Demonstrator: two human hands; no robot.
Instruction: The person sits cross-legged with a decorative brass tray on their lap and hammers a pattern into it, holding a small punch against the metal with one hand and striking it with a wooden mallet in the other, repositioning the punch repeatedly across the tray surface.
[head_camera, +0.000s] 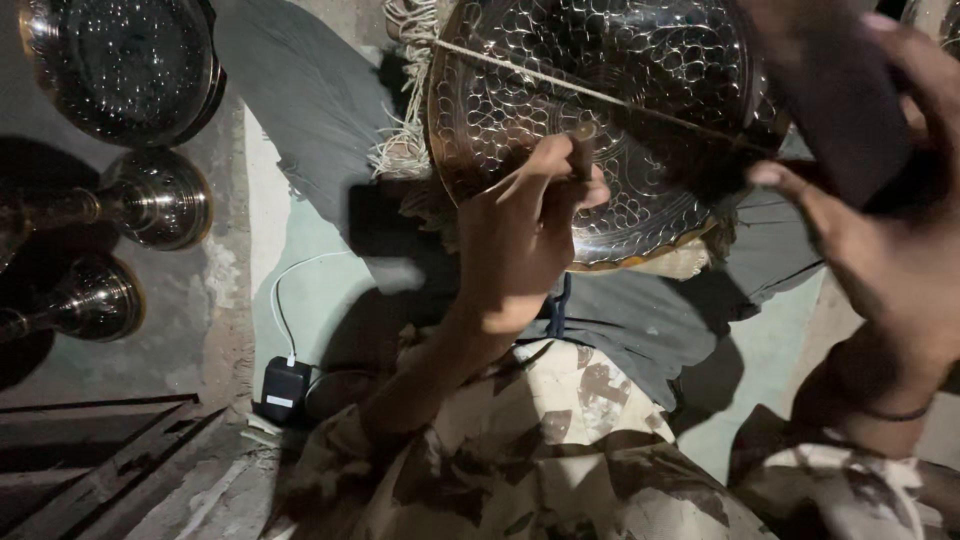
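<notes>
Nearest the camera lay the person's camouflage-patterned sleeves (560, 450). The left hand (525, 235) was closed around a short punch (582, 152), its tip set against the embossed metal plate (600, 110). The right hand (880, 230), raised beside the plate's right edge, gripped a dark blurred tool (840, 100) whose kind could not be told. The plate rested tilted on grey cloth (310, 100) in front of the person. Left of it, a black charger (284, 390) with white cable lay on the floor; farther left stood polished metal vessels (155, 198).
</notes>
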